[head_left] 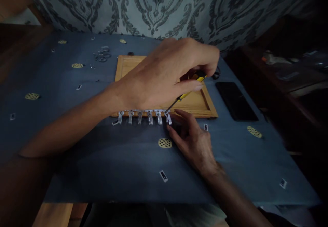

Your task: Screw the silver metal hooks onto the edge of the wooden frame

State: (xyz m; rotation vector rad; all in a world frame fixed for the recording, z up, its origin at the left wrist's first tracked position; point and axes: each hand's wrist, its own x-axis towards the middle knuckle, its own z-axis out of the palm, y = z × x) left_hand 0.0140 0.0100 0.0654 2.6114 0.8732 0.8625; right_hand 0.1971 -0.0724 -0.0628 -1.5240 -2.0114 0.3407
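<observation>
My left hand (174,71) reaches across from the left, closed around a screwdriver (183,96) with a yellow and black handle. The screwdriver slants down to the left, its tip at the rightmost metal hook (168,118). That hook sits on the near edge of a framed wooden board (211,109), in a row with several similar hooks (150,117). My right hand (196,141) comes from the lower right, its thumb and index finger closed about the same hook. My left hand and forearm hide much of the board; the exact screw contact is too small to make out.
A dark phone (237,100) lies right of the board. Loose metal hooks (102,55) and small pieces like screws (92,66) lie at the back left on the blue patterned tablecloth (123,182). Patterned fabric (153,8) hangs behind the table.
</observation>
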